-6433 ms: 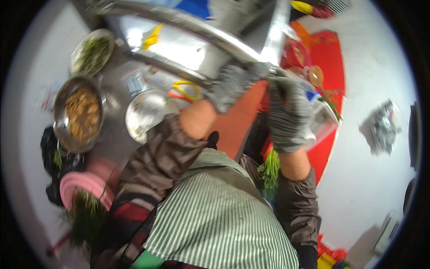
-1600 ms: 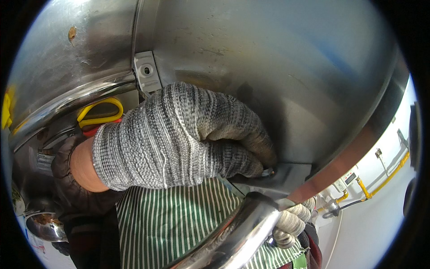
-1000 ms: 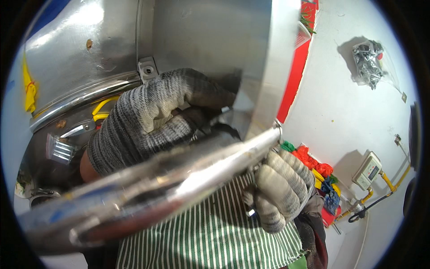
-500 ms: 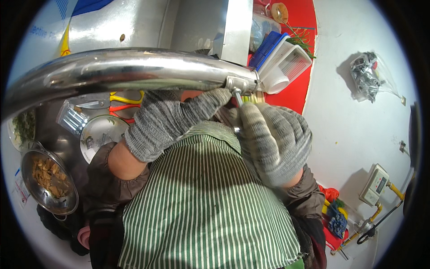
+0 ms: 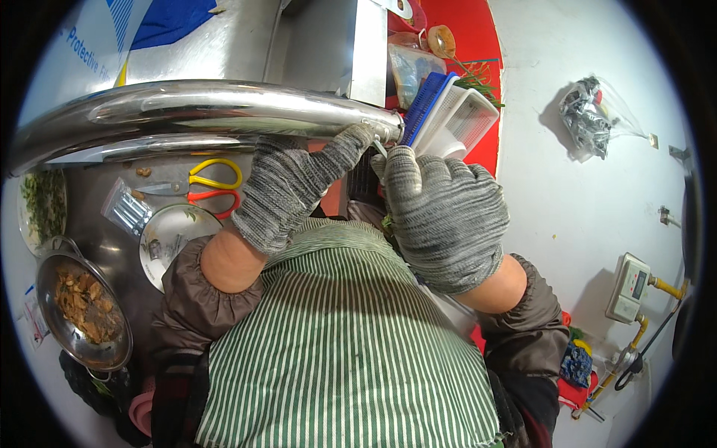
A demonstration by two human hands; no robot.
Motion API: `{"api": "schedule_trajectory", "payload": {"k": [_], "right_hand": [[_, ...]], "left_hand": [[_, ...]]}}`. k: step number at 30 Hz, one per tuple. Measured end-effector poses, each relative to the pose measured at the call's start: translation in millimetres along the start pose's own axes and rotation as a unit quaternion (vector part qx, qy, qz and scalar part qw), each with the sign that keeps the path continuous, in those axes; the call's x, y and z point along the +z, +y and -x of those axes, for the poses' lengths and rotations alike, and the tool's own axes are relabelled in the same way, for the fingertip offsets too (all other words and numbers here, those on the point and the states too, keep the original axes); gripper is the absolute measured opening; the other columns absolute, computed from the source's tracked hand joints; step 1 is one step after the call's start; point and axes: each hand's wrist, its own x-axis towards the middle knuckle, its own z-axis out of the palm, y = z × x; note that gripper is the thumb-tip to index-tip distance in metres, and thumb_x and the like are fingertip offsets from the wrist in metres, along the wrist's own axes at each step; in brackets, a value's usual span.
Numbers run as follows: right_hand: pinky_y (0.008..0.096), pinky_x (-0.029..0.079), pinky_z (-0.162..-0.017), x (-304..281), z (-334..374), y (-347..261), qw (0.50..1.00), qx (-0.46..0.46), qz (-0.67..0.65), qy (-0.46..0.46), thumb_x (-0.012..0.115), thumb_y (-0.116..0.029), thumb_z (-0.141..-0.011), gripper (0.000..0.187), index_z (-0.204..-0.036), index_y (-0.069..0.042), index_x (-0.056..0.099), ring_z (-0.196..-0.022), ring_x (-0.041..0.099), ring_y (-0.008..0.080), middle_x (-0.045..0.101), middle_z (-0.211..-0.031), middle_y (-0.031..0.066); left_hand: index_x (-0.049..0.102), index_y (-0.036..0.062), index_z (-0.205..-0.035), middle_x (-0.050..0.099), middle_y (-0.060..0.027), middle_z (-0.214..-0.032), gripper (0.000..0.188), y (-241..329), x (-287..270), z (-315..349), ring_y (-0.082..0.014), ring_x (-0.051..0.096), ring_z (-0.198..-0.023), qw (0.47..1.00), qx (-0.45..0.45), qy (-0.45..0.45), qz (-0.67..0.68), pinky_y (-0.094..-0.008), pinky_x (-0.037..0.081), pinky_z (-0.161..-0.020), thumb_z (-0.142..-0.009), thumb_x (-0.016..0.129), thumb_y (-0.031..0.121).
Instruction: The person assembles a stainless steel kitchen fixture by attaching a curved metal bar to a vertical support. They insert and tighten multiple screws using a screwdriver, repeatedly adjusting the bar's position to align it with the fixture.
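A thick, curved, shiny steel pipe (image 5: pixel 224 104) crosses in front of me, with a small bolted fitting (image 5: pixel 381 130) near its right end. My left hand (image 5: pixel 287 190), in a grey knitted glove, grips the pipe from below. Its thumb presses by the fitting, and the other fingers are partly hidden behind the pipe. In a matching glove, my right hand (image 5: pixel 447 220) is closed just below the pipe's end. It holds a slim silver tool (image 5: pixel 379 146) whose tip meets the fitting; the rest is hidden in the fist, so its kind cannot be made out.
To the left lie scissors with yellow and orange handles (image 5: pixel 215 175), a bag of metal bolts (image 5: pixel 127 209), a white plate (image 5: pixel 160 237) and a steel bowl of brown food pieces (image 5: pixel 84 299). Plastic baskets (image 5: pixel 457 119) stand beyond the pipe's end. A gas meter (image 5: pixel 629 287) is at right.
My right hand has rolled over, its back now facing up, and the tool has swung to a different slant. The left thumb stays by the fitting. The whole view has shifted slightly.
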Motion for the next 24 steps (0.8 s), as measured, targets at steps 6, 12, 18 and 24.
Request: {"api": "schedule_trajectory", "payload": {"k": [6, 12, 18, 24], "right_hand": [[0.0410, 0.048, -0.047, 3, -6, -5, 0.986, 0.067, -0.147, -0.031, 0.057, -0.016, -0.080, 0.021, -0.087, 0.003, 0.057, -0.055, 0.062, 0.0248, 0.060, -0.065, 0.0130], [0.0327, 0.046, -0.044, 16, -12, -16, 0.887, 0.293, -0.356, 0.027, 0.055, -0.019, -0.091, 0.024, -0.076, 0.000, 0.057, -0.051, 0.058, 0.0213, 0.060, -0.065, 0.0091], [0.0255, 0.041, -0.038, 27, -19, -24, 0.897, 0.225, -0.379, 0.021, 0.045, -0.018, -0.095, 0.023, -0.080, -0.003, 0.052, -0.041, 0.049, 0.0121, 0.048, -0.052, 0.0029], [0.0252, 0.029, -0.032, -3, -29, -22, 0.360, 0.486, -0.793, -0.077, 0.042, -0.035, -0.095, 0.034, -0.072, -0.011, 0.044, -0.033, 0.034, 0.0109, 0.039, -0.046, -0.0007]], "left_hand": [[0.052, 0.0186, -0.127, 0.061, -0.0130, -0.112, 0.052, 2, 1, 0, -0.0296, 0.063, -0.096, 0.999, -0.035, -0.004, 0.020, -0.0395, 0.050, -0.086, -0.080, 0.059, -0.002], [0.056, 0.0174, -0.122, 0.064, -0.0113, -0.103, 0.040, -3, 6, -1, -0.0274, 0.064, -0.090, 0.998, -0.030, 0.016, 0.056, -0.0360, 0.050, -0.081, -0.085, 0.061, 0.005], [0.053, 0.0234, -0.128, 0.062, -0.0157, -0.108, 0.040, -5, 5, -1, -0.0312, 0.063, -0.094, 0.999, -0.047, -0.017, 0.022, -0.0416, 0.050, -0.083, -0.090, 0.055, 0.013], [0.058, 0.0062, -0.116, 0.062, -0.0109, -0.104, 0.032, -8, -9, -2, -0.0223, 0.060, -0.095, 0.923, -0.169, -0.044, 0.343, -0.0325, 0.048, -0.084, -0.089, 0.060, 0.023]]}}
